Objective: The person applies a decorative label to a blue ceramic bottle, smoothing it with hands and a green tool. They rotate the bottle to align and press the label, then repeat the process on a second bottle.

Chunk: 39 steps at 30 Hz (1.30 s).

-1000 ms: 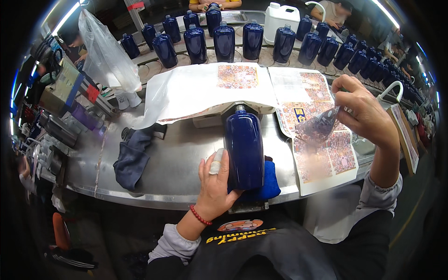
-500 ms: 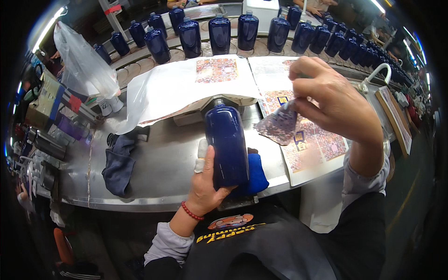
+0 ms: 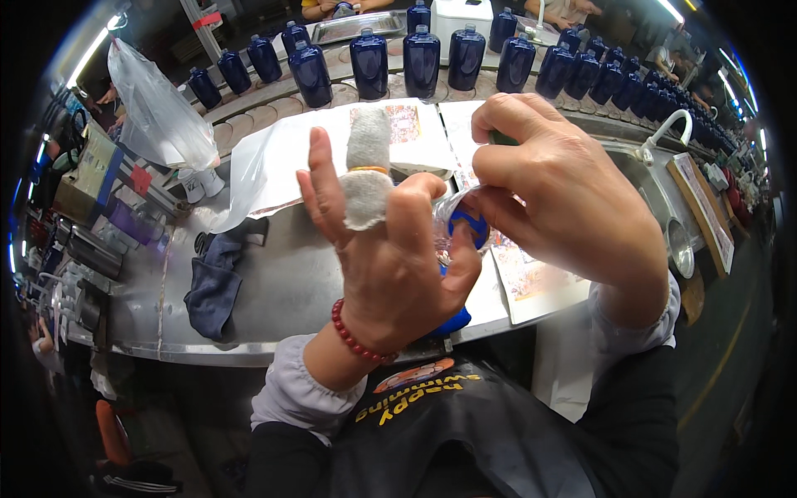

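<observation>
Both hands have come up close to the camera: left hand (image 3: 390, 257), fingers spread, grips the glossy dark blue bottle (image 3: 465, 228) now lifted off the steel table (image 3: 282, 282), right hand (image 3: 564, 199) pinching a thin clear decal film (image 3: 447, 217) against it, so application is likely starting

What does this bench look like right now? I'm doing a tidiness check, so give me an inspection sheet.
Surface: curved metal bench, partly covered by white sheets.
Job's things: dark blue bottle, mostly hidden behind the hands; clear film piece with a blue mark pinched between both hands.
Clutter: dark blue cloth; clear plastic bag; printed decal sheets.
Grippers: left hand raised, one finger wrapped in white cloth; right hand pinching the film.
Cables: nothing seen.
Surroundings: row of blue bottles on a conveyor; white tap over a sink.
</observation>
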### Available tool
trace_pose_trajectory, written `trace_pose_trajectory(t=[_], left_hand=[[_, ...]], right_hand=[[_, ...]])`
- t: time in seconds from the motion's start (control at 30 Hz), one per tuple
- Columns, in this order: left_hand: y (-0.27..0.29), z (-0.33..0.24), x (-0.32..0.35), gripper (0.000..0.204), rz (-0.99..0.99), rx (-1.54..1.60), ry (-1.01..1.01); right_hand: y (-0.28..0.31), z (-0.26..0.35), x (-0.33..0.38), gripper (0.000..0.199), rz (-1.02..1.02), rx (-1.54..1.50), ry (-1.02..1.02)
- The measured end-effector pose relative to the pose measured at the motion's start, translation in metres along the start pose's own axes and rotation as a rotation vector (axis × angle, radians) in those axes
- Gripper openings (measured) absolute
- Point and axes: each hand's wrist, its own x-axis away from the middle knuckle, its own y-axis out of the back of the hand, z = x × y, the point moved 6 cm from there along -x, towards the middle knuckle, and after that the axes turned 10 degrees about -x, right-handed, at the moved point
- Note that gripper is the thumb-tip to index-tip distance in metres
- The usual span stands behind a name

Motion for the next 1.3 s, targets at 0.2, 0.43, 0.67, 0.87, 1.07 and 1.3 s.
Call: trace_pose_trajectory(t=[0.2,0.43,0.67,0.87,1.07,1.3], left_hand=[[0.032,0.019,-0.011,0.012,0.225,0.203,0.017],[-0.019,0.079,0.023,0.015,0.565,0.404,0.368],[-0.068,0.121,0.064,0.015,0.521,0.327,0.456],[-0.084,0.137,0.074,0.016,0.529,0.422,0.545],[-0.090,0.146,0.083,0.019,0.503,0.447,0.585],[-0.082,0.146,0.074,0.017,0.262,0.360,0.604]], right_hand=[[0.005,0.002,0.011,0.020,0.066,-0.173,0.052],[-0.081,-0.047,0.016,0.022,0.228,-0.521,-0.239],[-0.155,-0.093,0.037,0.024,0.055,-0.666,-0.290],[-0.174,-0.107,0.032,0.025,0.021,-0.818,-0.414],[-0.191,-0.123,0.040,0.025,-0.021,-0.966,-0.501],[-0.170,-0.119,0.039,0.014,-0.252,-0.645,-0.472]])
